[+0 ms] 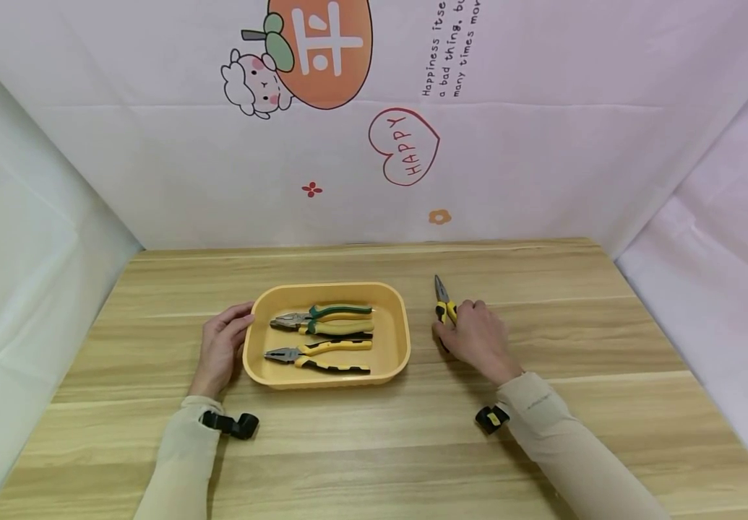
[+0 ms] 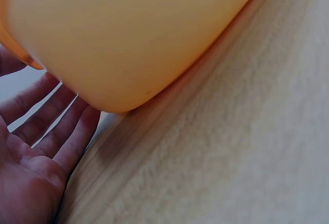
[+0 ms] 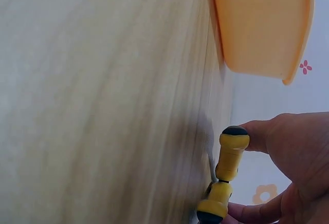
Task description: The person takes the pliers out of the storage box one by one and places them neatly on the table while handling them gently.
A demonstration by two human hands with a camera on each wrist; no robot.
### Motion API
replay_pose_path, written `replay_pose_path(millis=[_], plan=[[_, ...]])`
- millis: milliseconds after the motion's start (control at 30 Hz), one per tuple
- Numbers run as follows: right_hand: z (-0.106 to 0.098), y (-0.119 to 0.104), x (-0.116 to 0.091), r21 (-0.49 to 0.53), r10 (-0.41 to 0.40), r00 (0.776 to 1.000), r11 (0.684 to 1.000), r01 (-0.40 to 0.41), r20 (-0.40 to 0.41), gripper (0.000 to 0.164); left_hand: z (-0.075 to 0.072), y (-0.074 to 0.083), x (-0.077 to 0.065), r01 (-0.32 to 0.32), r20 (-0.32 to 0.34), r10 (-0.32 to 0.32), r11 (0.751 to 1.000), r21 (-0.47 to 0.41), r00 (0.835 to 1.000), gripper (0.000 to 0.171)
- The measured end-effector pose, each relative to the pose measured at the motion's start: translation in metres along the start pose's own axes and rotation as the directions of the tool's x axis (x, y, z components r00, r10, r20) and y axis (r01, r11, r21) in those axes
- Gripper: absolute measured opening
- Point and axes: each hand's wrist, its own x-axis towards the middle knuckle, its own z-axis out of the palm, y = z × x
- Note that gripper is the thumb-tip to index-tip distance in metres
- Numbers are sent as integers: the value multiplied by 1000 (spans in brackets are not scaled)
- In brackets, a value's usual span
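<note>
A yellow plastic basket (image 1: 263,370) stands on the table in the head view. In it lie pliers with green and yellow handles (image 1: 341,312) and, nearer the person, combination pliers with yellow and black handles (image 1: 334,347). My left hand (image 1: 220,345) touches the basket's left end. Its fingers (image 2: 72,139) are fairly straight against the outer wall in the left wrist view. To the right of the basket, my right hand (image 1: 475,336) grips needle-nose pliers (image 1: 441,290) by their yellow and black handles (image 3: 231,152), between thumb and fingers. Their jaws point away from the person.
The wood-grain table (image 1: 374,448) ends at a white printed cloth (image 1: 510,166) along the back. More white cloth hangs at the left (image 1: 29,173) and right (image 1: 725,188). Black cameras on straps (image 1: 230,425) sit at both wrists.
</note>
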Motion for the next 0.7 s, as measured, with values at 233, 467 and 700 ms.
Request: replay_pose_path(millis=[233,467,700], plan=[[1,0,1,6,-11,1000,1000,11,-2,42,0,0,0,4,-1,-4,1000,4,1000,35],[1,0,4,15,-19,1000,1000,19,3,43,1,0,0,7,-3,-7,1000,10,1000,34],[0,-3,8,1,-14,1000,1000,14,3,44,1,1,0,10,-10,-10,1000,15,1000,33]])
